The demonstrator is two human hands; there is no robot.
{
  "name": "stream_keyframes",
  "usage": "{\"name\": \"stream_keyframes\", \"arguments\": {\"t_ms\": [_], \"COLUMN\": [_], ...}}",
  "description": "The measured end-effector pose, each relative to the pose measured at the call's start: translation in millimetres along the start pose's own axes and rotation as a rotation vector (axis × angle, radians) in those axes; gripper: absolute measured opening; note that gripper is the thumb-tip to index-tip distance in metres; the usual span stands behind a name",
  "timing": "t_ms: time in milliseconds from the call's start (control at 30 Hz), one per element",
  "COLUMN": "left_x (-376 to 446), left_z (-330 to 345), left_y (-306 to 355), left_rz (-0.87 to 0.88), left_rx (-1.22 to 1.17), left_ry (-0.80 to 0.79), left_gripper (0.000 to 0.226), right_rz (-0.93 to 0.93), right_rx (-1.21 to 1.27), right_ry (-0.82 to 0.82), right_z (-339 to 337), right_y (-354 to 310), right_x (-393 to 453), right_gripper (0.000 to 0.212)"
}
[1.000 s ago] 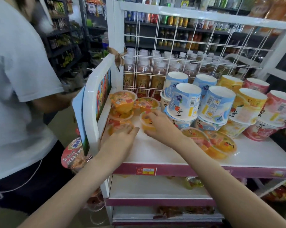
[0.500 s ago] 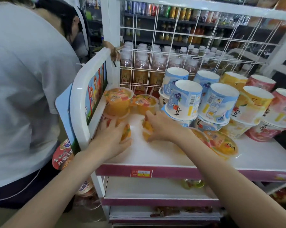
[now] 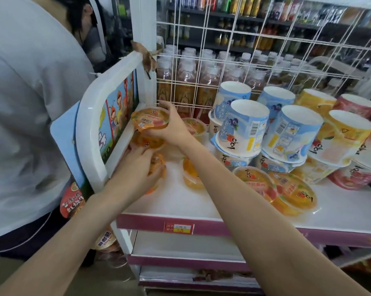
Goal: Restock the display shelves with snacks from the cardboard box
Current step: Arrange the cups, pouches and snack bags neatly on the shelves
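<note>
On the white top shelf (image 3: pixel 201 201) of the display rack, small orange fruit jelly cups cluster at the left end. My right hand (image 3: pixel 171 127) grips the top jelly cup (image 3: pixel 149 120) of a stack in the far left corner. My left hand (image 3: pixel 137 167) closes around another jelly cup (image 3: pixel 159 165) lying low on the shelf beside the rack's side panel. One more small cup (image 3: pixel 191 176) lies on its side between my forearms. No cardboard box is in view.
Tall blue, yellow and pink tubs (image 3: pixel 244 127) are stacked upside down across the shelf's middle and right. Two wide jelly bowls (image 3: pixel 287 193) lean at the front. A wire grid (image 3: pixel 244 60) with bottles behind backs the shelf. A person in a white shirt (image 3: pixel 26 103) stands close on the left.
My right hand has left the small cup in the middle of the shelf and moved up and left onto the top cup of the corner stack. My left hand stays low on its cup.
</note>
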State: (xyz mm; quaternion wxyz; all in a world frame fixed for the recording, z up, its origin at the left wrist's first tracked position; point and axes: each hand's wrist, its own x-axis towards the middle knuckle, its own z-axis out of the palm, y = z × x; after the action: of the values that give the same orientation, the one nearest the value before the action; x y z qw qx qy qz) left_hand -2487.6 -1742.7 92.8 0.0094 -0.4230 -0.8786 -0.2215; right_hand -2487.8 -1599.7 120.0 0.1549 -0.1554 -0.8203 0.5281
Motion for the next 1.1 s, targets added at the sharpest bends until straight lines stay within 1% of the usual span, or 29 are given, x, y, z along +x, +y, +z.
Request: {"name": "stream_keyframes", "arguments": {"t_ms": [100, 200, 300, 367, 400, 467, 533, 600, 633, 700, 767, 867, 900, 967, 1033, 1100], "left_x": [6.2, 20.7, 44.1, 62.3, 71.2, 87.6, 99.0, 103.6, 105.7, 108.7, 111.3, 112.6, 112.3, 110.3, 108.1, 106.8], "left_z": [-1.5, -1.9, -0.7, -2.9, -3.4, -1.4, 2.7, 7.4, 10.1, 14.0, 15.4, 14.1, 14.6, 17.1, 19.0, 17.5], "left_y": [1.7, 2.6, 7.9, 14.5, 16.8, 18.2, 13.9, 8.3, 4.7, 1.0, -0.7, -3.1, -3.7, -3.7, -3.1, -2.6], "left_rz": [-0.069, -0.114, -0.121, -0.169, -0.188, -0.2, -0.195, -0.184, -0.18, -0.176, -0.182, -0.186, -0.186, -0.19, -0.201, -0.212], "left_rx": [-0.046, -0.052, -0.019, -0.015, -0.027, -0.056, -0.06, -0.039, -0.02, 0.044, 0.093, 0.095, 0.097, 0.102, 0.126, 0.153], "left_ry": [-0.002, 0.002, 0.014, 0.002, -0.013, -0.041, -0.069, -0.108, -0.119, -0.131, -0.154, -0.195, -0.194, -0.182, -0.194, -0.251], "left_gripper": [0.045, 0.047, 0.035, 0.032, 0.033, 0.034, 0.031, 0.033, 0.036, 0.041, 0.045, 0.052, 0.053, 0.055, 0.061, 0.068], "right_rz": [0.008, -0.002, -0.027, -0.077, -0.094, -0.09, -0.041, 0.004, 0.016, 0.023, 0.004, -0.04, -0.044, -0.047, -0.049, -0.04], "right_rx": [0.073, 0.054, -0.166, -0.388, -0.538, -0.874, -1.152, -1.33, -1.366, -1.354, -1.318, -1.244, -1.223, -1.192, -1.187, -1.191], "right_ry": [0.089, 0.183, 0.229, 0.215, 0.203, 0.184, 0.144, 0.074, 0.023, -0.089, -0.121, -0.056, -0.03, 0.019, 0.04, 0.047], "right_z": [-8.1, -31.2, -52.6, -58.4, -60.0, -64.2, -70.5, -75.0, -74.6, -69.5, -65.0, -69.1, -72.0, -75.4, -73.7, -71.8], "right_y": [0.5, -10.7, -20.9, -23.8, -24.5, -29.1, -40.2, -44.9, -42.9, -32.0, -21.4, -17.4, -17.4, -17.7, -19.2, -19.9], "right_x": [-0.7, -1.9, -4.8, -4.4, -1.8, 4.8, 9.8, 12.6, 14.3, 19.8, 24.7, 28.7, 28.9, 29.3, 30.4, 32.1], "right_gripper": [0.098, 0.107, 0.114, 0.116, 0.116, 0.106, 0.083, 0.059, 0.051, 0.045, 0.045, 0.049, 0.048, 0.04, 0.035, 0.039]}}
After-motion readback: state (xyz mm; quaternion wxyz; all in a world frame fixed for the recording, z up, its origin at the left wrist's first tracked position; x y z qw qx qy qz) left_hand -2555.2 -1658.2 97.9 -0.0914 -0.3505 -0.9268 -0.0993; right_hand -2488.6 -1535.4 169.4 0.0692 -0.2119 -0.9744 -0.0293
